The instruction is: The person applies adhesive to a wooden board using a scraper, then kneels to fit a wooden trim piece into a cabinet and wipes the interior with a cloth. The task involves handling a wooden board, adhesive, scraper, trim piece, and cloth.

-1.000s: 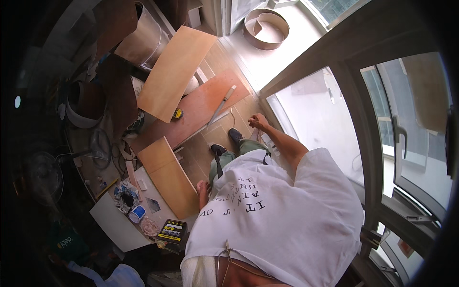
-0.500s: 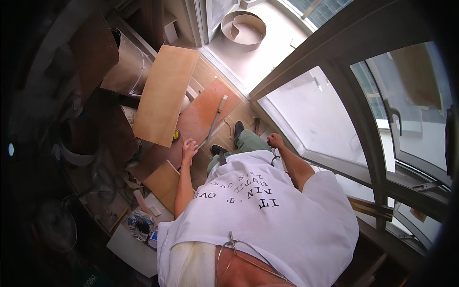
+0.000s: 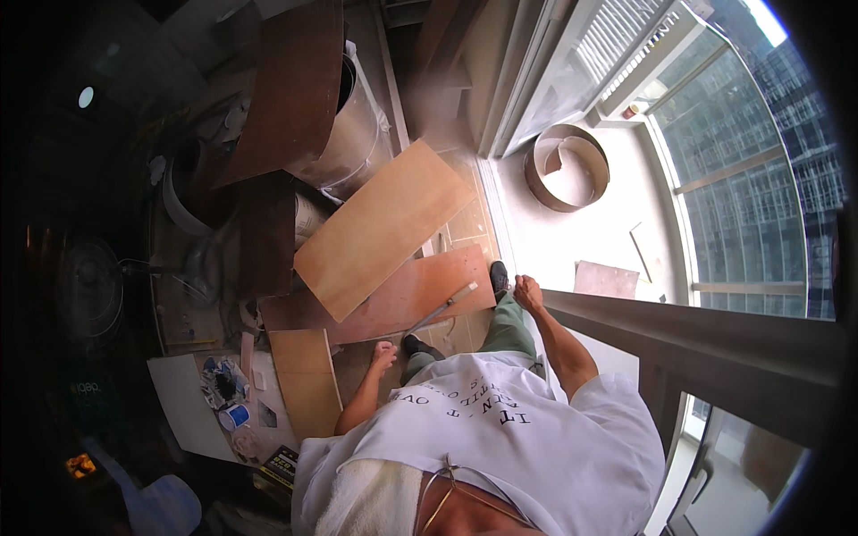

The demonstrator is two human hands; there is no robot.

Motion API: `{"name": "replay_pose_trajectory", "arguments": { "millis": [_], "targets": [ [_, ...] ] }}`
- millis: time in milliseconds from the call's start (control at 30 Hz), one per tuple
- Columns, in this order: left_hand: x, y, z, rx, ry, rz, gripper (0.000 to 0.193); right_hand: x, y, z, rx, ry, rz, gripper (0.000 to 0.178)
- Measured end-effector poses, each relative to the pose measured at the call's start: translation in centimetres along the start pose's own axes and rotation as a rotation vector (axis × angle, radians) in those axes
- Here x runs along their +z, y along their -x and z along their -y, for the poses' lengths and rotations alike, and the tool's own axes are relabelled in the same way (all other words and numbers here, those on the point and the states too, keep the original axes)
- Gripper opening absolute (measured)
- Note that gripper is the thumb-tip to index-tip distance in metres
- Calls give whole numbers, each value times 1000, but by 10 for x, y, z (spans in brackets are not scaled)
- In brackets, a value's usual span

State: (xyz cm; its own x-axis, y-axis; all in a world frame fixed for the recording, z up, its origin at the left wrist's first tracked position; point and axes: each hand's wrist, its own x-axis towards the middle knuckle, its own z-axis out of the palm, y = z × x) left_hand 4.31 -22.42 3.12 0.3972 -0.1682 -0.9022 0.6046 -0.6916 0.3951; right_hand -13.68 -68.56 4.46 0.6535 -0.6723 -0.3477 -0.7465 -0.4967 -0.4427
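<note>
My left hand [image 3: 385,355] is at the middle left, its fingers curled in. Just ahead of it, the near end of a long thin grey stick [image 3: 438,309] with a pale tip comes close to the fingers; whether they touch it I cannot make out. Under the stick's far part lies an orange-brown board [image 3: 375,311]. A larger tan sheet [image 3: 384,232] rests aslant over that board. My right hand [image 3: 527,293] hangs by the right leg near the doorway, fingers drawn together; anything in them is hidden.
A large bent-sheet cylinder [image 3: 353,138] stands at the back left. Beyond the door track, a round hoop [image 3: 567,168] and a flat piece [image 3: 606,280] lie on the pale floor. A dark frame [image 3: 706,344] runs along my right. Left are another tan board [image 3: 304,380] and a blue-and-white tub [image 3: 234,417].
My view has turned right, bringing more of the bright floor and windows into sight. My right foot is now up by the door track, and the boards sit lower in view.
</note>
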Motion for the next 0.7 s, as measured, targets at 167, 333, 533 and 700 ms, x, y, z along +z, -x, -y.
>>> {"name": "replay_pose_trajectory", "arguments": {
  "millis": [167,333,533,700],
  "targets": [
    [83,30,-53,60,447,-205,43,-15,-114,23,26,-348,527,31],
    [183,55,-145,196,401,-102,56,-6,-229,-8,-508,103,547,26],
    [200,18,-119,161,411,-160,47,-35,-244,7,-273,-126,429,25],
    [198,-20,-132,284,479,-283,46,-45,-230,-27,-241,-527,437,22]
  ]
}}
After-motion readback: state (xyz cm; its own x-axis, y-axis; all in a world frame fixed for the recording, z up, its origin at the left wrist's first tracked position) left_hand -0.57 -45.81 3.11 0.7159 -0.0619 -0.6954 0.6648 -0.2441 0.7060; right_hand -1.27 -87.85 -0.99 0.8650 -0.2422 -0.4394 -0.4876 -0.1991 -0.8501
